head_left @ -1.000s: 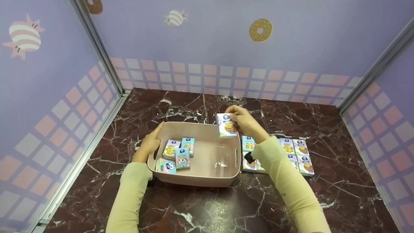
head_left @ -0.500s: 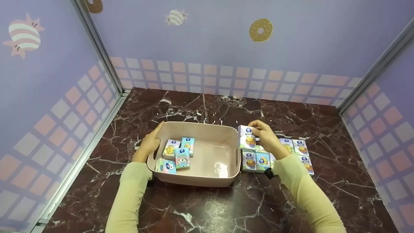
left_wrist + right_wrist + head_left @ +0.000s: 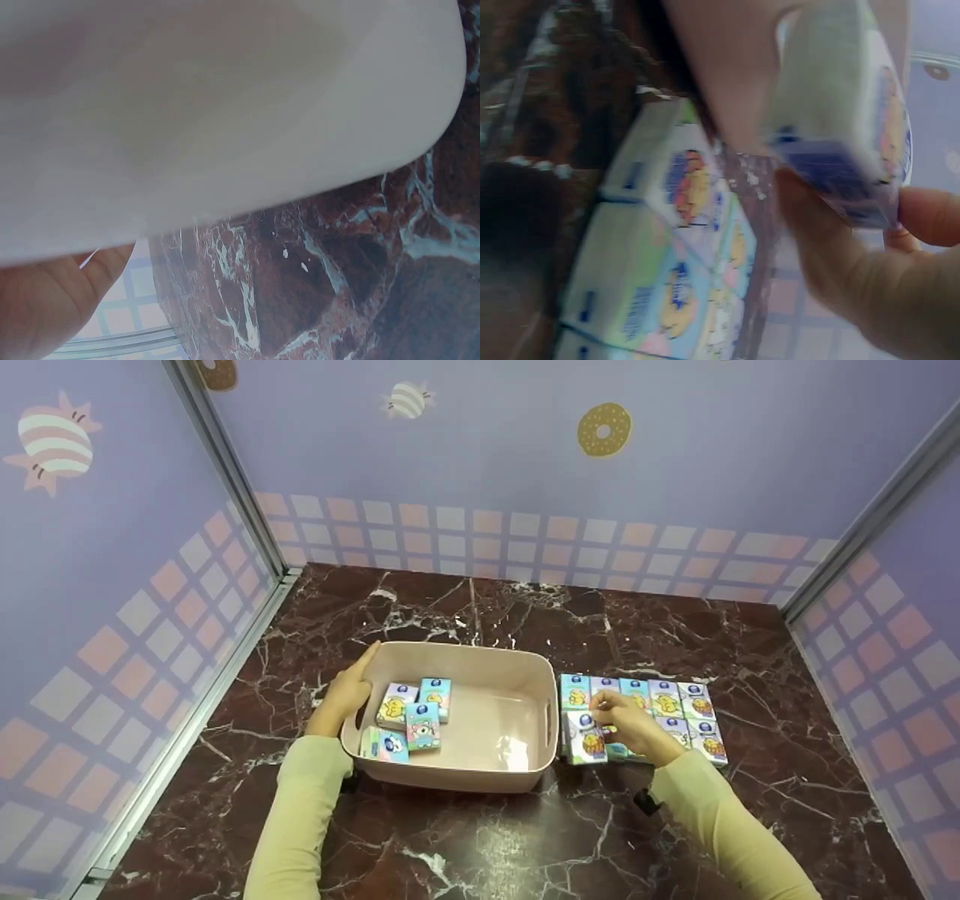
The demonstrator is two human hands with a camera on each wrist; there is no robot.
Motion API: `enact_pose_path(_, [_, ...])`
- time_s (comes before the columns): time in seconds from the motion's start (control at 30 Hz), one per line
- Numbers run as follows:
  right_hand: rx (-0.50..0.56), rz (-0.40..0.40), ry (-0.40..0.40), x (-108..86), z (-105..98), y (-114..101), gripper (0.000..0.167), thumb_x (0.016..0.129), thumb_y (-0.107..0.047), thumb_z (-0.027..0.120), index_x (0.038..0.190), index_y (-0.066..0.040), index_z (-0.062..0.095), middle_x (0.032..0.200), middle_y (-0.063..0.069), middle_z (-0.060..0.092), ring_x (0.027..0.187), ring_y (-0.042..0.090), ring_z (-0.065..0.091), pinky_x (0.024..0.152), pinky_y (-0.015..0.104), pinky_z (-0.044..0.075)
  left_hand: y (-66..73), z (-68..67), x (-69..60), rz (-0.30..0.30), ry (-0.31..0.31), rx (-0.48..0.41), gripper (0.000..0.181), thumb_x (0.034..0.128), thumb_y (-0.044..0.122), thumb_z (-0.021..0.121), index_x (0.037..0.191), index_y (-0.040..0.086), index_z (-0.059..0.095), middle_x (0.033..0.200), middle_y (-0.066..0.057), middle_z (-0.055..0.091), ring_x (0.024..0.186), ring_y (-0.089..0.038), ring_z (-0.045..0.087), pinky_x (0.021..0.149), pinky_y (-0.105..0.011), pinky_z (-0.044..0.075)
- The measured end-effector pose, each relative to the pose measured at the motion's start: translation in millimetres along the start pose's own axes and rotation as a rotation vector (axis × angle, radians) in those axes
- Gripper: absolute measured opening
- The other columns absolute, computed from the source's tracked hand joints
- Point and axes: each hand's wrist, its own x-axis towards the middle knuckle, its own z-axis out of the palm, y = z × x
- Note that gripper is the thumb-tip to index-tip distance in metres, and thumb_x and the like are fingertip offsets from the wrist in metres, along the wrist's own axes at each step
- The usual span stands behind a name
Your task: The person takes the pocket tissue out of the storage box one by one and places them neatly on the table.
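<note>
A beige plastic bin (image 3: pixel 461 781) stands mid-table with several small tissue packs (image 3: pixel 423 726) lying in its left part. At its left end, my left hand (image 3: pixel 346 694) holds the rim, one finger stretched along the far corner; the left wrist view shows part of the palm against the bin wall (image 3: pixel 247 120). My right hand (image 3: pixel 626 721) pinches a white-and-purple tissue pack (image 3: pixel 586 739) by its edge, just above the front left of a block of packs (image 3: pixel 694 701). In the right wrist view this held pack (image 3: pixel 832 112) is tilted between thumb and fingers, apart from the packs below (image 3: pixel 675 247).
The block of packs lies in two rows close to the bin's right wall. Dark red marble tabletop (image 3: pixel 495 840) surrounds everything. Patterned purple panels (image 3: pixel 495 457) close off the back and both sides, with metal rails (image 3: pixel 232 465) at the corners.
My right hand has carried the held pack from above the bin's far right corner rightward and nearer, down over the block's front left. The left hand and bin have stayed put.
</note>
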Motion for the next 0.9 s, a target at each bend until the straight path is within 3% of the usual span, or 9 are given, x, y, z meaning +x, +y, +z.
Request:
enact_pose_path(0.2, [-0.185,-0.011,-0.054,-3.8,-2,17,0.016,0.076,0.002,0.05,0.072,-0.013,0.046,0.068,-0.004,0.043,0.062,0.01,0.04,0.056,0.027,0.036,-0.4,-0.2,-0.4,0.013,0.006,-0.004,0.071,0.077,-0.001,0.038,0.142,0.023,0.02,0.123,-0.024,0.048,0.063,-0.028,0.041,0.061,-0.038,0.035])
enact_pose_path(0.43, [-0.233,-0.004,-0.111,-5.7,0,31,0.014,0.073,0.007,0.049,0.074,-0.007,0.046,0.066,-0.003,0.044,0.059,0.009,0.041,0.055,0.024,0.036,-1.7,0.4,-0.3,0.015,0.005,-0.002,0.071,0.0776,0.0,0.037,0.142,0.024,0.019,0.132,-0.02,0.041,0.078,-0.035,0.047,0.071,-0.045,0.038])
enact_pose_path(0.73, [-0.401,-0.01,-0.063,-7.2,-2,43,0.01,0.073,0.007,0.05,0.073,-0.002,0.045,0.062,-0.002,0.045,0.055,0.011,0.044,0.051,0.027,0.039,0.3,-0.4,-1.1,0.002,0.001,-0.007,0.071,0.078,0.0,0.037,0.142,0.025,0.019,0.13,-0.023,0.042,0.075,-0.034,0.047,0.069,-0.044,0.037])
enact_pose_path(0.9, [-0.475,0.033,0.004,-10.6,0,44,0.009,0.077,0.002,0.054,0.075,-0.001,0.045,0.067,0.005,0.052,0.054,0.016,0.054,0.052,0.033,0.046,0.5,-0.2,-2.2,-0.001,0.006,-0.008,0.07,0.0781,0.001,0.037,0.142,0.025,0.019,0.131,-0.023,0.042,0.076,-0.035,0.047,0.068,-0.044,0.038])
